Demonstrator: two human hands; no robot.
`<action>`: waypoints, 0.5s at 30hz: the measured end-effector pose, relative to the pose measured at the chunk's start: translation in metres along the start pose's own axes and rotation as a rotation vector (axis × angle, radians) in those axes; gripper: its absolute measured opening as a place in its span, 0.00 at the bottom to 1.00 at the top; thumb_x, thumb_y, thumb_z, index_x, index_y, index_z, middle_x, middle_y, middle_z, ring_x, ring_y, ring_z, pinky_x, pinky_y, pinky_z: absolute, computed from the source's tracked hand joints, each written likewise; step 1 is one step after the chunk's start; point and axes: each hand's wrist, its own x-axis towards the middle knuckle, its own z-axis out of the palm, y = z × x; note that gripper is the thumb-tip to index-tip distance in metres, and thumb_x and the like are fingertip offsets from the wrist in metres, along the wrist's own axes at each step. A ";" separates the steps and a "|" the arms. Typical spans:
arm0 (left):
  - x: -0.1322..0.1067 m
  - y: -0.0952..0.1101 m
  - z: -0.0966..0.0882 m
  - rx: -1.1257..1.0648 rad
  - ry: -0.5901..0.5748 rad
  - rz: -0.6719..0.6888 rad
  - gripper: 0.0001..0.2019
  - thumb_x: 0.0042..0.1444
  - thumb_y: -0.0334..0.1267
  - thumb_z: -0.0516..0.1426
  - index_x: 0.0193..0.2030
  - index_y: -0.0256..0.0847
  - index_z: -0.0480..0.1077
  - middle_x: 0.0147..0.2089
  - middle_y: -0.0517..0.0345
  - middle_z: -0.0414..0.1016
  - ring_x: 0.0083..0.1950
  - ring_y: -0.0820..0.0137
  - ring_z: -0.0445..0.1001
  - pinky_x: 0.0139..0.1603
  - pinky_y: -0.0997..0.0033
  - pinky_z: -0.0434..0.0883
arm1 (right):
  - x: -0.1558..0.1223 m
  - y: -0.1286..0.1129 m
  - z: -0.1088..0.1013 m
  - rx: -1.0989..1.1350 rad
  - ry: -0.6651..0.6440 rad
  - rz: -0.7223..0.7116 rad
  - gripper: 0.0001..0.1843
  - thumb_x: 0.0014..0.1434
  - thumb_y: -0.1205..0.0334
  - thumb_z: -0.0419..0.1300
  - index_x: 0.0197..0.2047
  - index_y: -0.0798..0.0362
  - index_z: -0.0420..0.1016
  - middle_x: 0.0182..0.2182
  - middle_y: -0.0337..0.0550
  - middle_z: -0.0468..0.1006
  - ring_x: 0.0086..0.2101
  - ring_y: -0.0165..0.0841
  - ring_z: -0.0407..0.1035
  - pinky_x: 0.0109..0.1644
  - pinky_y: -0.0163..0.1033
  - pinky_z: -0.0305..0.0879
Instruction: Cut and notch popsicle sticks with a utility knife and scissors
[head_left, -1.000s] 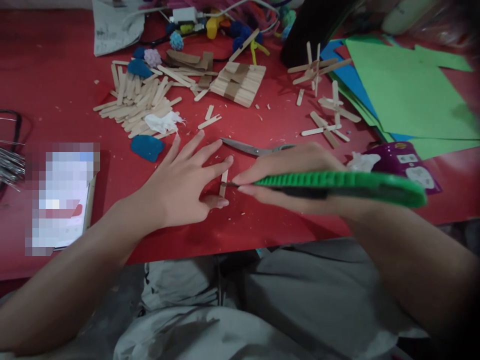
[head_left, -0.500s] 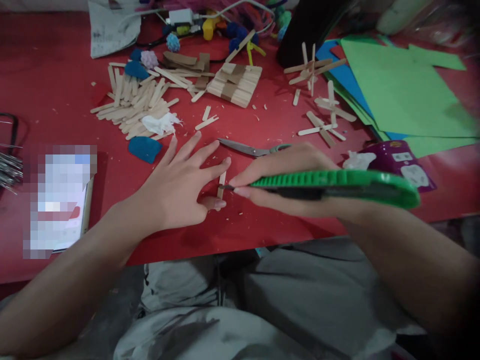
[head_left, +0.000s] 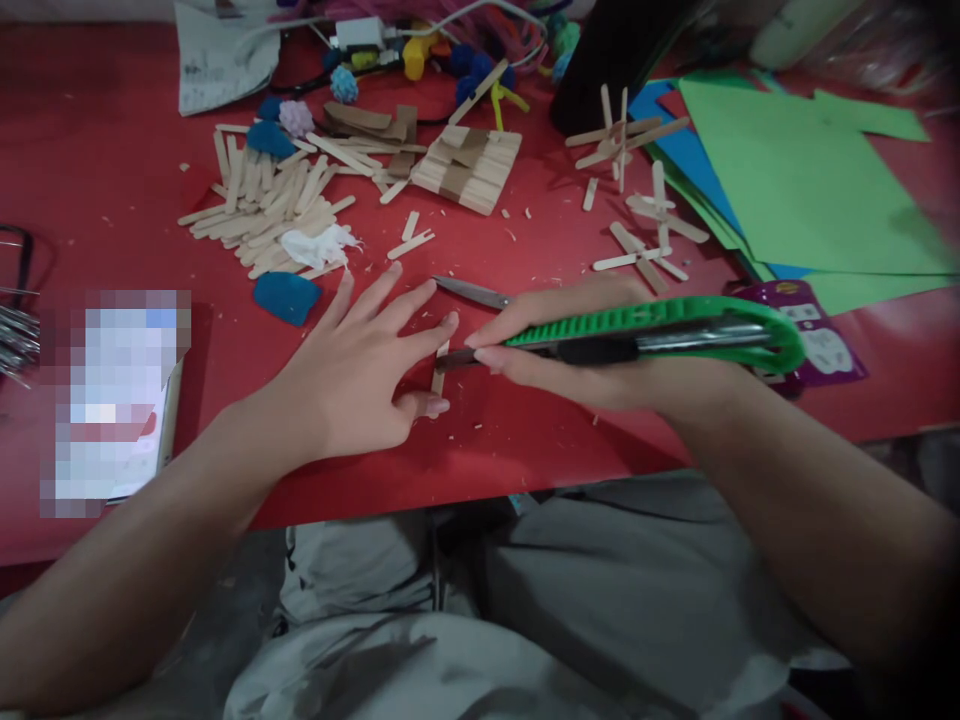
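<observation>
cut in progress: my left hand (head_left: pixel 360 372), fingers spread, pins the short pale wooden stick (head_left: pixel 439 378) to the red table (head_left: pixel 112 150), right hand (head_left: pixel 592 352) wrapped tight on the green plastic utility knife (head_left: pixel 660 328), blade on stick, looks not severed yet.

Dim, soft, dark blurred corners

just the one head cam, looking forward and down, pretty close over the red tabletop (head_left: pixel 112 120) and the person's lap
</observation>
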 end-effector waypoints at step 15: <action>0.001 0.003 -0.001 -0.018 0.014 -0.025 0.31 0.56 0.46 0.62 0.68 0.52 0.69 0.79 0.56 0.53 0.80 0.40 0.43 0.75 0.26 0.43 | -0.004 -0.004 0.006 -0.069 0.011 -0.116 0.06 0.67 0.62 0.61 0.39 0.49 0.81 0.33 0.36 0.83 0.31 0.27 0.76 0.38 0.32 0.71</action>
